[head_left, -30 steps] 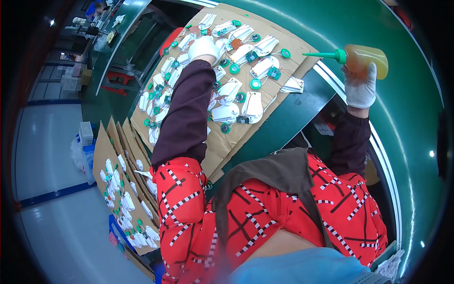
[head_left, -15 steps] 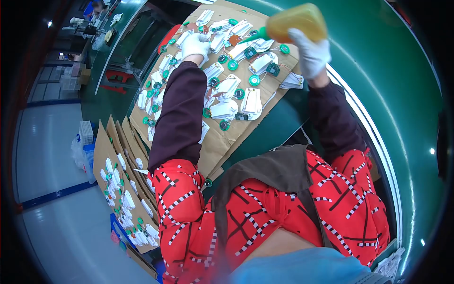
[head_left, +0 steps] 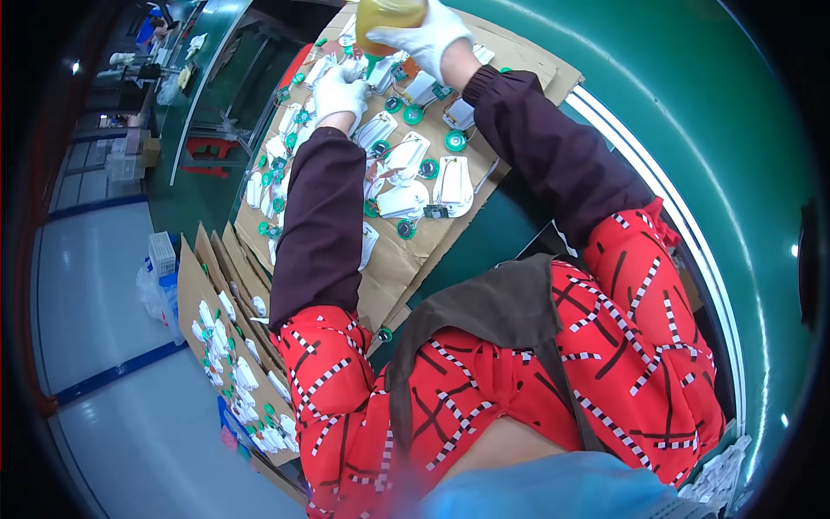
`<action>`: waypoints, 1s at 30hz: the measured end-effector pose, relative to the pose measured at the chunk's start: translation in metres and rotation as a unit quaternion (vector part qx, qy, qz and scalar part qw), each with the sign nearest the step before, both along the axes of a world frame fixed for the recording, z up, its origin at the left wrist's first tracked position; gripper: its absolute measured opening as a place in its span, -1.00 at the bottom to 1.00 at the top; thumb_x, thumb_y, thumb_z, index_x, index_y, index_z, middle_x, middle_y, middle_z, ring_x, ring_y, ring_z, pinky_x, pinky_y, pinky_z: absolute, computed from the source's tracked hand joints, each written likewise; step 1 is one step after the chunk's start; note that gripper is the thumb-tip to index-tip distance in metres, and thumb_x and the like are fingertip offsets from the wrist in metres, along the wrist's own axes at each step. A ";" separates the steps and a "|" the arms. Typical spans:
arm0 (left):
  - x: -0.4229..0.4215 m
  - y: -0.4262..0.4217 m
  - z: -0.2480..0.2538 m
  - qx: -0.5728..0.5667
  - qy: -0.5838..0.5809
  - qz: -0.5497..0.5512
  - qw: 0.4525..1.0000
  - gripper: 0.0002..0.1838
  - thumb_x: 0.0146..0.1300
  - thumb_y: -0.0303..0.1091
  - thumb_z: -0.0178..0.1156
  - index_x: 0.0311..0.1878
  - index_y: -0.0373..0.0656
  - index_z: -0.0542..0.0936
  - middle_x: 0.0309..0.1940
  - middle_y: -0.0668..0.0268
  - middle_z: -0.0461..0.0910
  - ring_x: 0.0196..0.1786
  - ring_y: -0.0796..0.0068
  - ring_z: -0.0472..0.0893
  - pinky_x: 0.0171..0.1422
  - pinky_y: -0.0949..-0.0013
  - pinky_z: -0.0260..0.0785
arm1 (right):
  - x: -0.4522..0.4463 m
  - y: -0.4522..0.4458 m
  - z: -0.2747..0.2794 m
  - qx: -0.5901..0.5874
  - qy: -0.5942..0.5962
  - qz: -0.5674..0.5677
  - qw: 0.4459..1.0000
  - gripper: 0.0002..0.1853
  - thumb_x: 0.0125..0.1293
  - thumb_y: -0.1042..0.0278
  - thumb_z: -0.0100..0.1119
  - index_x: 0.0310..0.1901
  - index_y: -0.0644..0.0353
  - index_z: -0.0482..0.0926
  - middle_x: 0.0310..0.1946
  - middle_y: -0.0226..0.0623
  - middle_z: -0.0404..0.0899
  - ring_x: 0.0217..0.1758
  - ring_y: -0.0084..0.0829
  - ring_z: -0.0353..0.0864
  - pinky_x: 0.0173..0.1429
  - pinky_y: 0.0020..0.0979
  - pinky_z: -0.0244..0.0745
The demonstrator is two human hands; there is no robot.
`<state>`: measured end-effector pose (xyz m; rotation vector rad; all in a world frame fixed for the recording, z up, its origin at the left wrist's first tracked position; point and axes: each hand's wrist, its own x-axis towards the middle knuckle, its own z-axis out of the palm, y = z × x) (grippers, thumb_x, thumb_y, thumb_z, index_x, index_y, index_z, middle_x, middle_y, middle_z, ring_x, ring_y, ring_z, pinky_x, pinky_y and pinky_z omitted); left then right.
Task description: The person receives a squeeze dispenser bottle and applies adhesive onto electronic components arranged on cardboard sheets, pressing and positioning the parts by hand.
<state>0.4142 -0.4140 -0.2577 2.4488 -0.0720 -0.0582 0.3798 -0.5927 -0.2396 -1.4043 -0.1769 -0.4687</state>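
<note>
My right hand (head_left: 428,39), in a white glove, is wrapped round a squeeze bottle (head_left: 389,16) of amber liquid. The bottle is tipped with its green nozzle end down, close to my left hand. My left hand (head_left: 339,93), also gloved, has its fingers drawn together low over the parts at the far side of the cardboard sheet (head_left: 389,285); what they grip is hidden. Around both hands lie white plastic housings (head_left: 451,186) with thin wires, round green-rimmed discs (head_left: 456,140) and small green circuit boards (head_left: 437,211).
At left, several upright cardboard sheets (head_left: 194,268) stand with similar white parts against them. The green table (head_left: 596,52) with a pale metal edge (head_left: 640,156) curves along the right. A red stool (head_left: 212,151) and a white basket (head_left: 162,253) are farther left.
My right hand has swung left with the bottle, from the sheet's right side to beside my left hand. The nozzle now points downward. My left hand has shifted slightly left and nearer.
</note>
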 end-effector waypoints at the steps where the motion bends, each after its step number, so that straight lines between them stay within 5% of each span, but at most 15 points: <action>1: 0.004 0.004 -0.004 0.010 -0.004 -0.004 1.000 -0.78 0.05 -0.47 0.23 -0.20 -0.26 0.66 -0.44 0.23 0.67 -0.50 0.49 0.63 -0.39 0.40 0.48 | 0.000 0.002 -0.002 -0.002 0.011 -0.027 1.000 -0.31 -0.09 0.30 0.49 0.14 0.17 0.43 0.00 -0.20 0.59 0.06 -0.35 0.57 0.19 -0.36 0.42; 8: 0.013 0.010 -0.014 -0.003 -0.022 -0.015 1.000 -0.79 0.07 -0.47 0.25 -0.19 -0.28 0.65 -0.40 0.23 0.67 -0.48 0.50 0.64 -0.39 0.43 0.48 | -0.005 0.006 0.011 -0.051 0.008 -0.050 0.997 -0.25 -0.17 0.09 0.51 0.12 0.14 0.48 -0.05 -0.17 0.62 0.04 -0.27 0.59 0.17 -0.33 0.42; 13: 0.005 0.006 -0.005 -0.003 -0.016 -0.008 1.000 -0.80 0.10 -0.47 0.26 -0.19 -0.29 0.64 -0.38 0.25 0.67 -0.46 0.51 0.64 -0.38 0.43 0.48 | 0.004 0.009 0.006 -0.099 0.002 -0.045 0.994 -0.34 -0.17 0.15 0.51 0.04 0.14 0.52 -0.13 -0.21 0.64 -0.03 -0.32 0.61 0.12 -0.35 0.44; 15: 0.008 0.007 -0.008 -0.035 0.001 0.000 0.999 -0.81 0.09 -0.47 0.27 -0.21 -0.29 0.64 -0.39 0.23 0.67 -0.46 0.51 0.64 -0.37 0.44 0.49 | 0.007 0.010 0.003 -0.029 -0.025 0.042 0.998 -0.36 -0.16 0.19 0.52 0.02 0.16 0.52 -0.12 -0.24 0.64 -0.06 -0.36 0.60 0.11 -0.37 0.45; 25: 0.016 0.014 -0.015 0.027 -0.032 -0.020 0.999 -0.82 0.06 -0.42 0.29 -0.26 -0.26 0.65 -0.44 0.23 0.67 -0.47 0.49 0.65 -0.35 0.41 0.50 | 0.000 0.008 0.003 0.048 -0.041 0.064 0.996 -0.33 -0.16 0.24 0.53 0.06 0.16 0.48 -0.09 -0.24 0.61 -0.02 -0.40 0.59 0.13 -0.37 0.44; 28: 0.022 0.019 -0.022 0.010 -0.035 -0.025 0.999 -0.83 0.04 -0.41 0.29 -0.28 -0.25 0.66 -0.44 0.22 0.67 -0.46 0.47 0.65 -0.33 0.40 0.50 | -0.003 0.001 0.009 -0.074 -0.043 -0.004 0.996 -0.33 -0.16 0.27 0.54 0.06 0.17 0.48 -0.08 -0.25 0.61 0.00 -0.40 0.58 0.15 -0.38 0.44; 30: 0.021 0.018 -0.021 0.045 -0.041 -0.021 0.998 -0.83 0.02 -0.41 0.30 -0.29 -0.24 0.66 -0.45 0.21 0.67 -0.44 0.45 0.66 -0.30 0.39 0.50 | -0.012 0.000 0.015 0.020 -0.025 0.056 0.998 -0.30 -0.16 0.26 0.54 0.08 0.20 0.46 -0.06 -0.23 0.60 0.02 -0.39 0.58 0.16 -0.38 0.43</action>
